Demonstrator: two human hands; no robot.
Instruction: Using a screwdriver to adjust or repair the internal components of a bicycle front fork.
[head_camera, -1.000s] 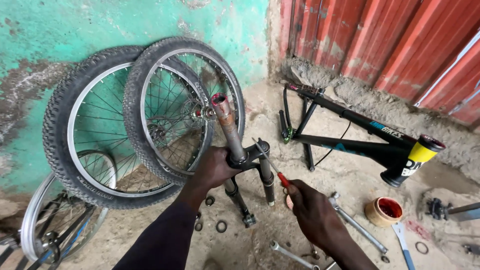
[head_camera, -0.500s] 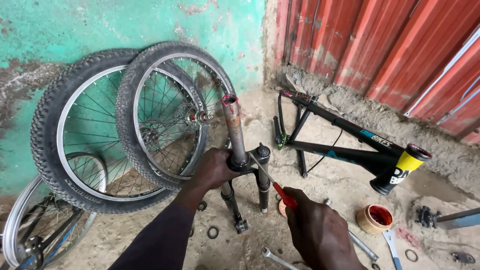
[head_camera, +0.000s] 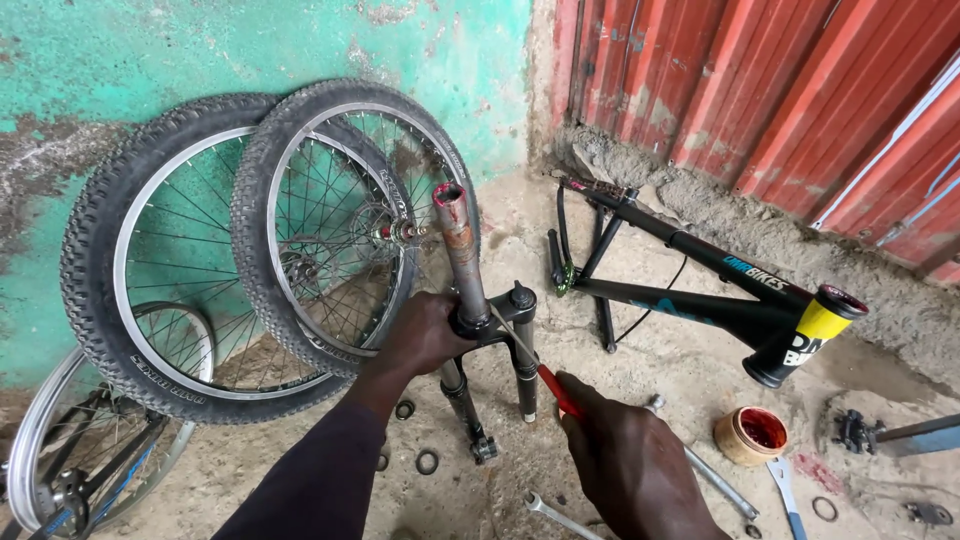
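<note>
Two spoked wheels (head_camera: 270, 250) lean against the green wall at the left. Right of them, the left hand (head_camera: 425, 335) has its grip closed around the crown of a black suspension fork (head_camera: 480, 340), standing upright on the floor. The right hand (head_camera: 630, 455) holds a red-handled screwdriver (head_camera: 545, 375), its tip at the fork's crown. Farther right lie a black bicycle frame (head_camera: 700, 275) and a small red grease tub (head_camera: 752, 435).

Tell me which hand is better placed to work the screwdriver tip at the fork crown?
Probably the right hand: it grips the red-handled screwdriver, whose tip lies at the crown. The left hand is wrapped around the fork, holding it upright.
</note>
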